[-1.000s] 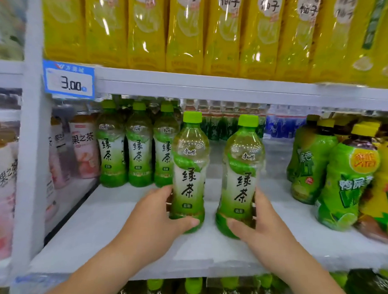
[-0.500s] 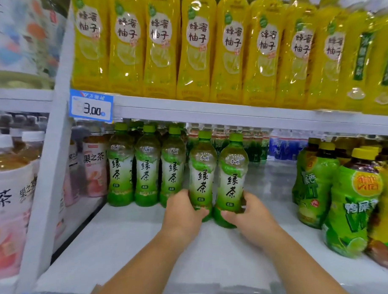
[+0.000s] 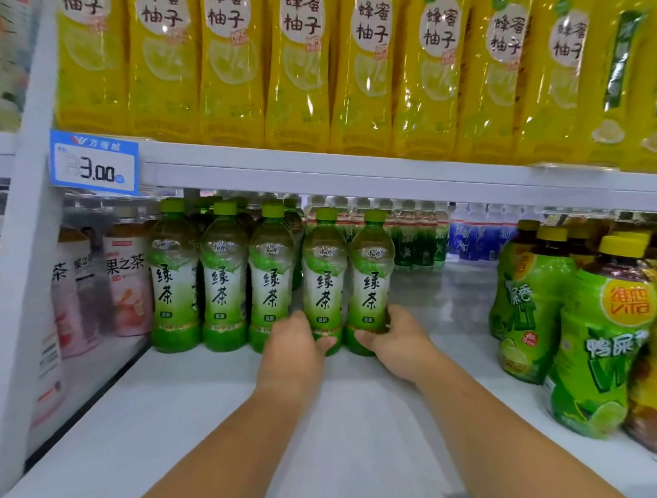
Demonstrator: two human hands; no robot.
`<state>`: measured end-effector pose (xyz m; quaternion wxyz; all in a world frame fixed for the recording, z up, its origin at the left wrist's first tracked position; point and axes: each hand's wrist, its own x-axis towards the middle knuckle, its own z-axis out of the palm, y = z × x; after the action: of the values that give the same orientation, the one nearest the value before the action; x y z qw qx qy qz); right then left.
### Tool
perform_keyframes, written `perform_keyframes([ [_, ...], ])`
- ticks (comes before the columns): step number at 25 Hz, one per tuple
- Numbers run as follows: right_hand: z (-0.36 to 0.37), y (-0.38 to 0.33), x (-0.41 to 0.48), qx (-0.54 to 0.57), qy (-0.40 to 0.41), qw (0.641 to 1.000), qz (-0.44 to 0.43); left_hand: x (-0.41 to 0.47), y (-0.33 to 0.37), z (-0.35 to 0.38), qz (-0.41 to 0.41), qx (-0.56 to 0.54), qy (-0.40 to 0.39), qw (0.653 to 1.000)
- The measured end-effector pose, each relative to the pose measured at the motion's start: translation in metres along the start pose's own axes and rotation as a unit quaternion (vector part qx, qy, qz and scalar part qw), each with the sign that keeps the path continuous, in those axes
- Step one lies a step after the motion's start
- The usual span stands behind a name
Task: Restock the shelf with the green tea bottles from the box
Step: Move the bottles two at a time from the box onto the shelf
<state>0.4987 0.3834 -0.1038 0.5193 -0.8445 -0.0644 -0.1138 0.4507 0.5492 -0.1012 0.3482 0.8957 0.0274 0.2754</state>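
Several green tea bottles stand upright in a row on the white shelf (image 3: pixel 202 412). My left hand (image 3: pixel 295 350) grips the base of the fourth bottle (image 3: pixel 324 274). My right hand (image 3: pixel 398 344) holds the base of the fifth bottle (image 3: pixel 371 272), the rightmost in the row. Both bottles rest on the shelf, side by side, in line with three others (image 3: pixel 223 275) to their left. More green tea bottles stand behind the front row. The box is out of view.
Pink fruit tea bottles (image 3: pixel 126 279) stand left of the row. Green lime-drink bottles with yellow caps (image 3: pixel 599 340) crowd the right. Yellow honey-pomelo bottles (image 3: pixel 300 65) fill the shelf above. A blue price tag (image 3: pixel 94 163) hangs at the upper left.
Both hands have pushed the two bottles from the shelf's front back into line with the row. The view has drawn closer to the shelf.
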Motion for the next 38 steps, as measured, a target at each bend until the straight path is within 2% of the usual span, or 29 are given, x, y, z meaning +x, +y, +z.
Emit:
perform_keyframes([
  [7, 0.004, 0.013, 0.005, 0.037, 0.005, 0.999, -0.016, -0.002, -0.001, 0.006, 0.034, 0.082, 0.015, 0.996],
  [14, 0.005, 0.017, 0.007, 0.051, -0.021, 0.998, -0.009, -0.002, -0.003, 0.002, 0.027, 0.127, 0.034, 0.991],
  [26, 0.006, 0.017, -0.001, 0.041, -0.012, 0.998, -0.037, -0.004, -0.008, 0.002, 0.025, 0.053, 0.055, 0.997],
  [38, 0.004, 0.017, -0.001, 0.019, 0.004, 0.999, -0.03, 0.001, -0.008, 0.003, -0.004, 0.047, 0.059, 0.997],
])
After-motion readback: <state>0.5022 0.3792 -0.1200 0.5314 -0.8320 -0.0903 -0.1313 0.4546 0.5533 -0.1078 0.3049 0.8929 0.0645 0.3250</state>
